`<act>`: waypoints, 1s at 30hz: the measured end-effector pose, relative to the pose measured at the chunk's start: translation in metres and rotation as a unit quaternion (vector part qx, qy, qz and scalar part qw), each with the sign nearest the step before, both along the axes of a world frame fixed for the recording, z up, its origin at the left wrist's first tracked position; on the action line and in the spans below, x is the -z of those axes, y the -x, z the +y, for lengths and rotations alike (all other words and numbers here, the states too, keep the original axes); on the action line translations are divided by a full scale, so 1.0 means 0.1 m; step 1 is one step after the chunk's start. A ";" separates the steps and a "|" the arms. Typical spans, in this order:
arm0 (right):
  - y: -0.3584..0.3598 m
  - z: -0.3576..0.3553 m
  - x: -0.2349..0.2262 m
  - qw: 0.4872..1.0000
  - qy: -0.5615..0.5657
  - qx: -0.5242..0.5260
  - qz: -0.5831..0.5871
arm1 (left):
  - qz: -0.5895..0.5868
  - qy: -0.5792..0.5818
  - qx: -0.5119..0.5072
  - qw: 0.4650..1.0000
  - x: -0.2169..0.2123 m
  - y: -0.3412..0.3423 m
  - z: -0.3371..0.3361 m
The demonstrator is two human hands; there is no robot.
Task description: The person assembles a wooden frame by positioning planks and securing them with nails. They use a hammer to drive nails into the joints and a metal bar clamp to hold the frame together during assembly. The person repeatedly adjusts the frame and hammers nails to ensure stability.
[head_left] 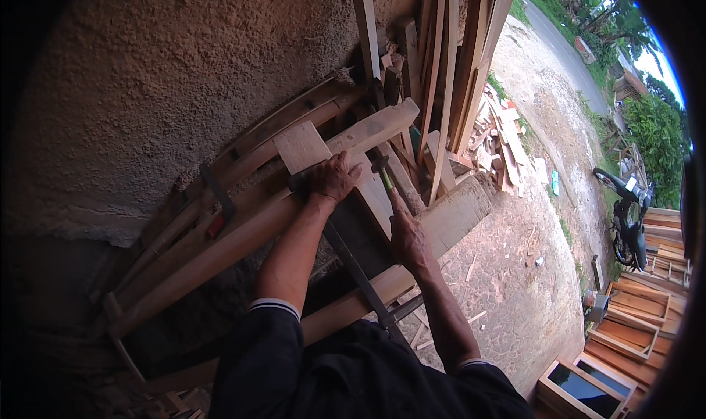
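Observation:
My right hand (pixel 409 237) is wrapped round the handle of a hammer (pixel 387 178), which has a green neck and a dark head. The hammer head is up beside a wooden crosspiece. To its left, my left hand (pixel 335 176) lies with curled fingers over the joint of a wooden frame (pixel 303 147); what it grips there is hidden. A dark metal bar clamp (pixel 358 273) runs from near that hand across the frame toward my body. One frame rail (pixel 213 261) stretches off to the lower left.
Behind the frame rises a rough wall (pixel 184 59). Long boards (pixel 448 66) lean upright at the far side, beside a pile of wood scraps (pixel 504 136). A thick plank (pixel 456 213) lies right of my hand. A motorcycle (pixel 629 217) and window frames (pixel 588 386) stand at the right.

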State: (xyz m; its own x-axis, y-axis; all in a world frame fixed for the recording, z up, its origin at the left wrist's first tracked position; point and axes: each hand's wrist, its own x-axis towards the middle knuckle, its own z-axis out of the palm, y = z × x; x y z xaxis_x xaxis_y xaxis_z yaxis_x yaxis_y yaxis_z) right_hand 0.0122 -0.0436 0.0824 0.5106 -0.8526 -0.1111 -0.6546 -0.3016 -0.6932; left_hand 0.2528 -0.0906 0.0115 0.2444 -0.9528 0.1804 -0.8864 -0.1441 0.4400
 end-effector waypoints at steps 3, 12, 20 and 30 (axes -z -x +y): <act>0.03 -0.05 0.10 0.999 0.010 -0.032 0.018 | -0.012 -0.002 -0.005 1.000 0.04 0.00 -0.01; 0.02 -0.04 0.06 0.996 0.071 -0.059 0.016 | -0.042 0.029 -0.004 0.999 0.07 0.00 0.00; -0.01 -0.14 -0.18 0.980 -0.007 -0.075 0.186 | -0.027 0.042 -0.005 0.999 0.10 0.00 -0.02; -0.08 -0.07 -0.16 0.996 0.085 -0.001 -0.034 | 0.438 0.100 -0.108 0.887 0.00 -0.03 -0.06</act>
State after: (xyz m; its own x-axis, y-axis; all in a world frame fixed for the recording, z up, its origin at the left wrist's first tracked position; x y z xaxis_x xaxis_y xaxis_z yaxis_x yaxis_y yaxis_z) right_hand 0.0207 -0.0501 0.0986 0.5136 -0.8552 0.0694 -0.6071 -0.4194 -0.6749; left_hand 0.2554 -0.0969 0.0116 0.5471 -0.8370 -0.0080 -0.1540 -0.1101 0.9819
